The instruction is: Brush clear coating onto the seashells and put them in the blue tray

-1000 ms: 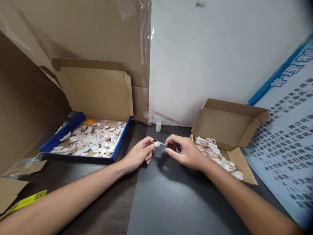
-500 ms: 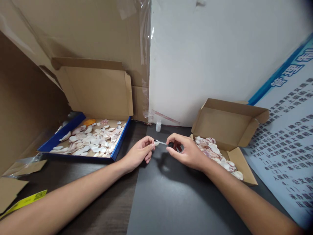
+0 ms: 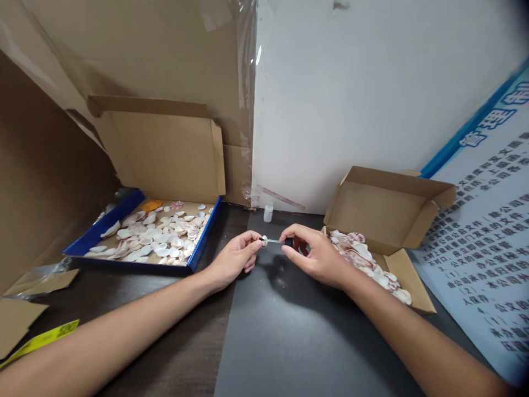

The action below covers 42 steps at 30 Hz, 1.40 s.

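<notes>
My left hand (image 3: pixel 238 256) pinches a small whitish piece (image 3: pixel 265 241), perhaps a shell, between thumb and forefinger. My right hand (image 3: pixel 312 253) holds a black cap (image 3: pixel 289 242) with a thin pale stem (image 3: pixel 275 241) that points left. The stem's tip reaches the whitish piece. Both hands hover above the dark grey mat (image 3: pixel 285 342). Just behind them a small clear bottle (image 3: pixel 268 213) with a white label stands upright near the wall.
On the left, a blue-edged box (image 3: pixel 211 229) with a raised cardboard lid holds many shells (image 3: pixel 161 240). An open cardboard box (image 3: pixel 417 284) on the right holds larger shells (image 3: pixel 361 251). A yellow strip (image 3: pixel 43 341) lies at the lower left.
The whitish piece in my left fingers has turned slightly and shows a different side. My right hand has shifted only a little, with the cap and stem still in it.
</notes>
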### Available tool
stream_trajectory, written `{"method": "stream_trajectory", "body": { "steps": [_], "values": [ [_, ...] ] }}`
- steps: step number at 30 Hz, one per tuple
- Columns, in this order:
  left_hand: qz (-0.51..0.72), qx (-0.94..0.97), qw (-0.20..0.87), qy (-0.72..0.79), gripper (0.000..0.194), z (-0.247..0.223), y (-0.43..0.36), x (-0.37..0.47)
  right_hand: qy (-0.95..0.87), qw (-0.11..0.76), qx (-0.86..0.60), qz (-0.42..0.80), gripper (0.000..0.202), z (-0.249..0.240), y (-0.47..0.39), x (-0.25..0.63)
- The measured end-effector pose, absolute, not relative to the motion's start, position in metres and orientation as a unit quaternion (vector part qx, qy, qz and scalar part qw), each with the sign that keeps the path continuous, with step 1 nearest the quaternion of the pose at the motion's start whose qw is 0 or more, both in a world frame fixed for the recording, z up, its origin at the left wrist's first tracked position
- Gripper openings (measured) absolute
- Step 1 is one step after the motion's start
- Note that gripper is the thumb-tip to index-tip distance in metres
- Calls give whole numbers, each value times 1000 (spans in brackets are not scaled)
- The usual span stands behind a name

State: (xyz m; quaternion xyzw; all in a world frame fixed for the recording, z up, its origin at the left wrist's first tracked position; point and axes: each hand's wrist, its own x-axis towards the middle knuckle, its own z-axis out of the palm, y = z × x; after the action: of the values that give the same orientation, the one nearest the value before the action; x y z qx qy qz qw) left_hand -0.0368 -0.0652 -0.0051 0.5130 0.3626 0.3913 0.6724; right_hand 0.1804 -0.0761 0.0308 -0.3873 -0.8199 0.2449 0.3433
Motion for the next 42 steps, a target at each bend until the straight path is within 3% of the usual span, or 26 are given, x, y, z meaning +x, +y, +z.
{"method": "stream_trajectory", "body": {
  "steps": [28,42],
  "values": [
    [385,527,666,362,35,-2,-67,-36,-806,372,-401,228,9,28,-74,182],
    [392,515,669,366,35,-4,-67,-36,-827,336,-376,250,9,31,-76,183]
  ]
}}
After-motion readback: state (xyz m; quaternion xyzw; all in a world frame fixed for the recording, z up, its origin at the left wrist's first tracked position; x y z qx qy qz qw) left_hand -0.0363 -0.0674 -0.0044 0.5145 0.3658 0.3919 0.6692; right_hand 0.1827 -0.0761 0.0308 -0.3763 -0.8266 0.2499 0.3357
